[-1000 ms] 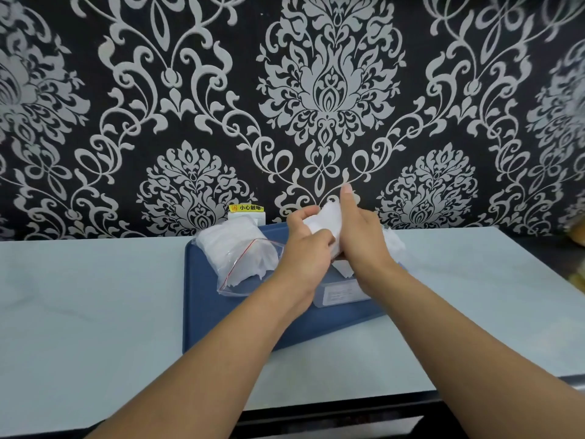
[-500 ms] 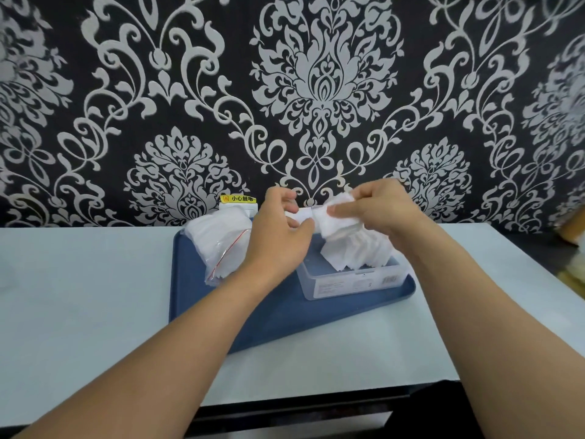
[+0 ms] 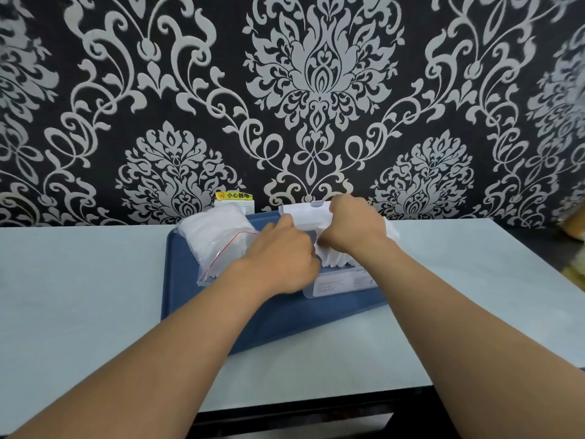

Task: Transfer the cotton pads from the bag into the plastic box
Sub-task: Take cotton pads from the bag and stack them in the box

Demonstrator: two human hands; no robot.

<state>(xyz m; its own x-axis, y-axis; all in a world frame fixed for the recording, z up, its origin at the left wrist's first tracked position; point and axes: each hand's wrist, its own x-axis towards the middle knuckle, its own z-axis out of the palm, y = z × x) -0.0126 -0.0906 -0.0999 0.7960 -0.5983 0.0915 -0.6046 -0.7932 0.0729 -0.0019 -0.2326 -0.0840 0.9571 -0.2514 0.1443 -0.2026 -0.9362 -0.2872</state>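
**Op:** Right hand [image 3: 354,228] curls over a clump of cotton pads [image 3: 335,258], pressing them into the plastic box [image 3: 338,285]. Left hand [image 3: 281,261] sits at the box's near-left corner; I can't tell its grip.

**Obs:** Bag [image 3: 218,239]?

**Op:** Beside the box on the blue tray [image 3: 180,299], more pads inside. Pads stand fanned above the rim. I'd square the stack, press evenly, steady the box, mind the raised lid [image 3: 311,213].

Both hands [image 3: 316,245] press cotton pads [image 3: 335,259] into the plastic box [image 3: 342,285] on a blue tray [image 3: 186,299].
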